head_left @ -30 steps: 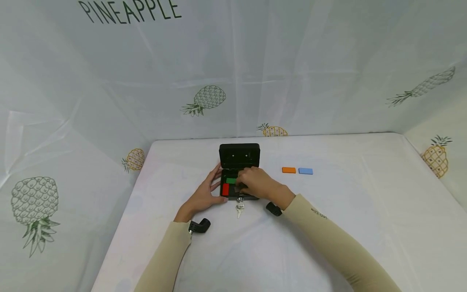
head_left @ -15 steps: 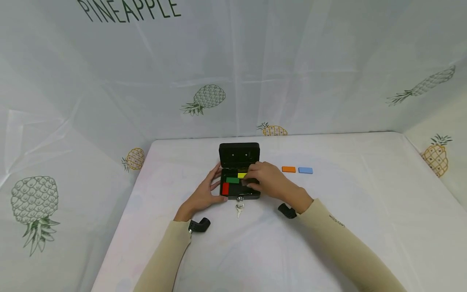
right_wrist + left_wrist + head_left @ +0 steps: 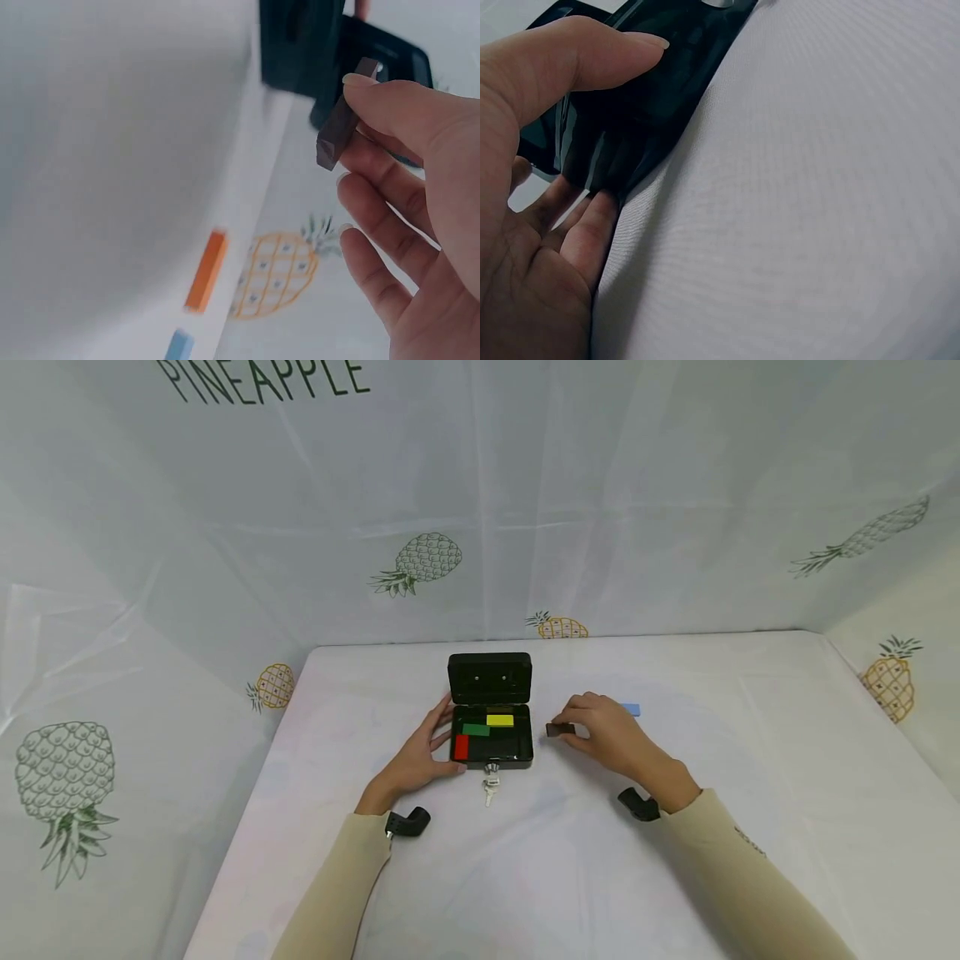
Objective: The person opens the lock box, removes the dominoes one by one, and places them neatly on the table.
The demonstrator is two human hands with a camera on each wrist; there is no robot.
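Observation:
A black metal cash box [image 3: 516, 750] stands with its lid [image 3: 490, 677] raised. Inside lie a red block [image 3: 461, 747], a green block [image 3: 476, 730] and a yellow block [image 3: 500, 721]. My left hand [image 3: 416, 764] holds the box at its left end, thumb [image 3: 622, 56] on the front and fingers along the side. Just right of the box, my right hand [image 3: 611, 735] pinches a dark brown block [image 3: 341, 124] between thumb and fingertips. Keys [image 3: 491, 787] hang from the lock at the box front.
To the right lie an orange block [image 3: 206, 271], hidden behind the right hand in the head view, and a blue block [image 3: 632, 710]. White cloth covers the table [image 3: 480, 877]; a pineapple-printed curtain [image 3: 637, 527] rises behind it.
My right hand has moved right, out of the box, bringing the brown block with it. The yellow block inside has come fully into view. The left hand stays on the box.

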